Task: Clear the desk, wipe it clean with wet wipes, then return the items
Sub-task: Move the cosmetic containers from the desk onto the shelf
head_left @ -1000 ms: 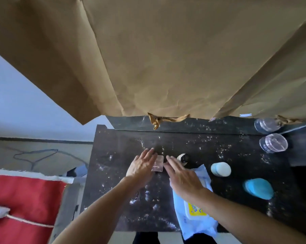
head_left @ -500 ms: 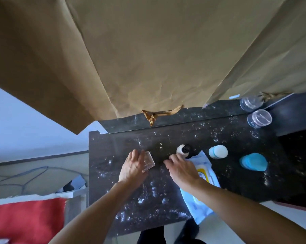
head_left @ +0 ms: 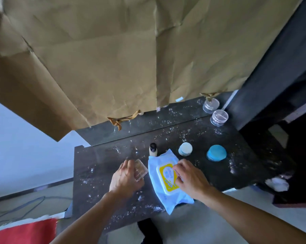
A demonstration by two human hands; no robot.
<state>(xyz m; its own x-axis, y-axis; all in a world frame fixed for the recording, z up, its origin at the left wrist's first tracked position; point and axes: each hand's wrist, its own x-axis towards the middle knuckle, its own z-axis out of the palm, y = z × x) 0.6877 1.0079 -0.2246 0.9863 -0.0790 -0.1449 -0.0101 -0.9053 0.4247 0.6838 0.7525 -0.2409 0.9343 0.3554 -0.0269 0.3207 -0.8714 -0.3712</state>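
Lying lid-up, wipes pack [head_left: 166, 178] — long axis near-to-far — pinched by right hand [head_left: 191, 178].

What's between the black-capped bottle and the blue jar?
Head view: the white-lidded jar, apart from bottle and blue jar; the wipes pack's top corner also pokes in.

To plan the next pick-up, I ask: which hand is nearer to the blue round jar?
Right. The right hand touches the wet wipes pack, just left of the blue round jar. The left hand is farther left, across the pack, holding a small clear item.
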